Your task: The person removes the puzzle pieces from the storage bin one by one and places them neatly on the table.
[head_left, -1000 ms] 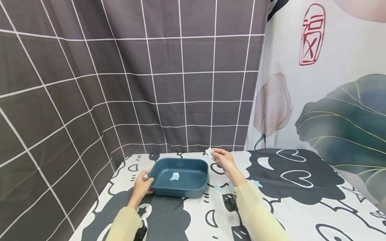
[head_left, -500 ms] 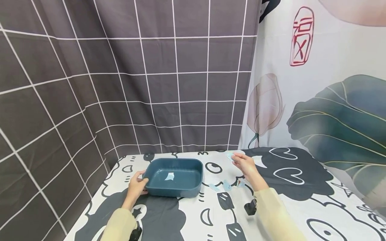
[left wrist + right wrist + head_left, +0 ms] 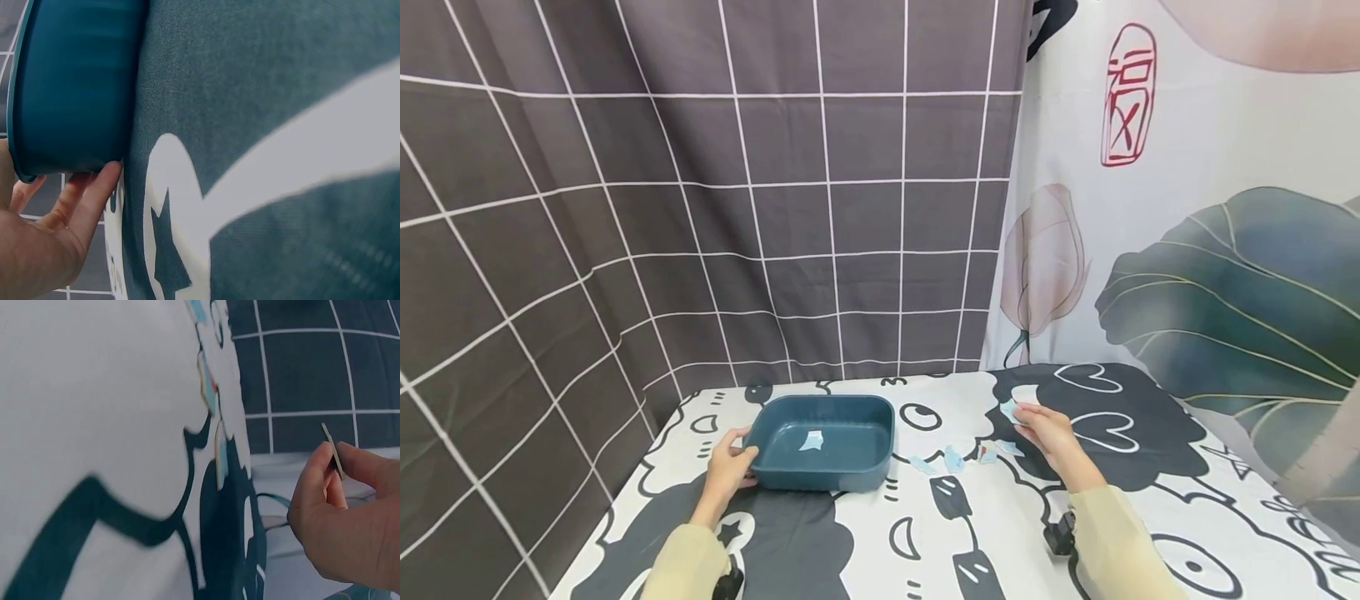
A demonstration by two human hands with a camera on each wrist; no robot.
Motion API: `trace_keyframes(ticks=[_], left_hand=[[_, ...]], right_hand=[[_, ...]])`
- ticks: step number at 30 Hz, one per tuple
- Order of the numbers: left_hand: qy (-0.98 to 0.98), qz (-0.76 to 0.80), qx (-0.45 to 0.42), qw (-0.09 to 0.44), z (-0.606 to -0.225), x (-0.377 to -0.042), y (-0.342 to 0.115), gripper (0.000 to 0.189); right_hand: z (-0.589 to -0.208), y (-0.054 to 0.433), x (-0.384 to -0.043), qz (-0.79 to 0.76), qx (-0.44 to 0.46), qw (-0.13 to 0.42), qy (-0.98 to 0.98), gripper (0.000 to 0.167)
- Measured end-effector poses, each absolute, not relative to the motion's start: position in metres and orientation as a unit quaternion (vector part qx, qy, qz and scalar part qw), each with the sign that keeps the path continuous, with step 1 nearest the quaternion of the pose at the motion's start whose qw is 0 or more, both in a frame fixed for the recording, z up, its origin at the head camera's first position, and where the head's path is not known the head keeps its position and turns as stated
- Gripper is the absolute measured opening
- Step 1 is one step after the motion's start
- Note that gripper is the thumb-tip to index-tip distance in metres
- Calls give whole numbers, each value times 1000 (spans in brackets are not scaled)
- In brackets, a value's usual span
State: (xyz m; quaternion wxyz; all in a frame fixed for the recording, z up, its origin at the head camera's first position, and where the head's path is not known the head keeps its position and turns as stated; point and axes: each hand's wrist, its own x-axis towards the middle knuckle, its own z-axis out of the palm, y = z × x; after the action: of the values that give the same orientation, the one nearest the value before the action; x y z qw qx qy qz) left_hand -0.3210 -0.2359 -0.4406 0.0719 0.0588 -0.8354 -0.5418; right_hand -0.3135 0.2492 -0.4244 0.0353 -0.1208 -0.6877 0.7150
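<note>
A teal rectangular plastic basin [image 3: 820, 481] stands on the patterned cloth. My left hand [image 3: 724, 475] grips its left end, thumb by the rim; in the left wrist view the fingers [image 3: 94, 197] press against the end wall from below the rim. Inside the basin lies a pale puzzle piece [image 3: 812, 440] with concave sides. To the right, my right hand [image 3: 1052, 437] pinches a light blue puzzle piece [image 3: 1008, 410] above the cloth. Seen edge-on in the right wrist view, that thin flat piece [image 3: 331, 447] sits between thumb and fingertips.
Several light blue puzzle pieces [image 3: 953, 460] lie in a loose row on the cloth [image 3: 917, 512], between the basin and my right hand. One piece [image 3: 987, 454] shows a red mark. A dark gridded curtain [image 3: 865, 217] hangs behind, with a floral curtain [image 3: 1195, 208] at the right.
My right hand has moved rightward, away from the basin, carrying the puzzle piece and lowering it somewhat. The view has turned slightly right. My left hand keeps its grip on the basin.
</note>
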Motion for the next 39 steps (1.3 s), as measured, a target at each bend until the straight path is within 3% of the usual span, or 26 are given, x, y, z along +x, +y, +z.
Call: trace_keyframes(ticks=[23, 39], left_hand=[[-837, -540, 58, 72, -436, -320, -235, 49], [-837, -540, 63, 70, -438, -319, -237, 49]], right_hand=[[-445, 282, -304, 633, -181, -27, -752, 57], [-443, 295, -296, 620, -190, 10, -761, 21]])
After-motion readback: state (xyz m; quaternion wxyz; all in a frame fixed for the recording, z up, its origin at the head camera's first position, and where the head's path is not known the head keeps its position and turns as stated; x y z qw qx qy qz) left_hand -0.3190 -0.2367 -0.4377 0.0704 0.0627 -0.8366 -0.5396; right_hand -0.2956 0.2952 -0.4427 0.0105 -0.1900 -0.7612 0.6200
